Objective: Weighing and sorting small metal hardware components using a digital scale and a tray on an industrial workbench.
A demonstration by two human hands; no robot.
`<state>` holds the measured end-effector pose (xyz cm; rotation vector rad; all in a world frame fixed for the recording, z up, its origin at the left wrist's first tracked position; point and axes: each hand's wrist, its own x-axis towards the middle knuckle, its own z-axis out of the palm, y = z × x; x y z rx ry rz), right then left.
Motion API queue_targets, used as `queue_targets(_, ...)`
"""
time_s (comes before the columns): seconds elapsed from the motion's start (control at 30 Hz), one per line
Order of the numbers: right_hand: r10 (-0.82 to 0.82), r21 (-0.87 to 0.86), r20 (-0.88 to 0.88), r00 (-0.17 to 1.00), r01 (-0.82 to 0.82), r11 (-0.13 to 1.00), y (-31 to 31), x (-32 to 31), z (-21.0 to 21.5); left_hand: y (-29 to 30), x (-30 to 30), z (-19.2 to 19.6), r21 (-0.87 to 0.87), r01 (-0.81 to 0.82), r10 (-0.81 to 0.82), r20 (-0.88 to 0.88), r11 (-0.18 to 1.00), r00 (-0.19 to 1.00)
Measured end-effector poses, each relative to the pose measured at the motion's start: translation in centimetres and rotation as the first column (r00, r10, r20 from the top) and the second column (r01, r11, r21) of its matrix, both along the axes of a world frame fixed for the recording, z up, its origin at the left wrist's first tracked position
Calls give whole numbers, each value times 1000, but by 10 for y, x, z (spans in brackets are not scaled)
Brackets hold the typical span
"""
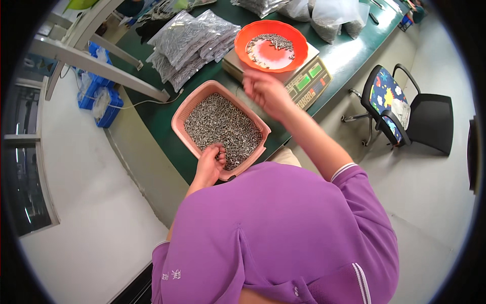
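A pink plastic basket (pixel 178 119) full of small, shiny metal pieces (pixel 223 121) stands at the table edge close to my body. Over its near left corner, my left hand (pixel 211 161) rests at the pieces with its fingers curled in; what they hold, if anything, is hidden. My right hand (pixel 266 93), slightly blurred, hovers in front of a bowl with fingers bent inward; I cannot make out anything in them. That orange-red bowl (pixel 243 43) sits on a digital weighing scale (pixel 309 83) and contains a small heap of similar metal pieces (pixel 276 42).
Filled clear bags (pixel 190 43) are stacked left of the scale on the green table (pixel 157 134). More filled bags (pixel 329 20) lie at the back. A grey frame (pixel 116 68) and cable stand left; an office chair (pixel 405 109) stands right.
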<state>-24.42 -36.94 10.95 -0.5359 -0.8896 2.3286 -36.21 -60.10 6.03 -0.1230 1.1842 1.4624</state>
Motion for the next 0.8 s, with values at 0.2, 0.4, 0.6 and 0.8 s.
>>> queue_targets(0.2, -706, 990, 86, 703, 19, 140, 82, 5, 32, 2, 2, -9, -6, 176, -176, 19, 984, 984)
queue_targets(0.4, -416, 918, 214, 884, -35, 396, -2, -10, 26, 5, 1, 1, 48, 211, -213, 28, 976, 977)
queue_targets(0.6, 340, -352, 77, 937, -293, 889, -94, -12, -66, 21, 14, 24, 2, 281, -273, -216, 960, 937)
queue_targets(0.8, 399, -506, -126, 908, -405, 762, -105, -2, -80, 27, 23, 17, -154, 408, -432, -455, 900, 779)
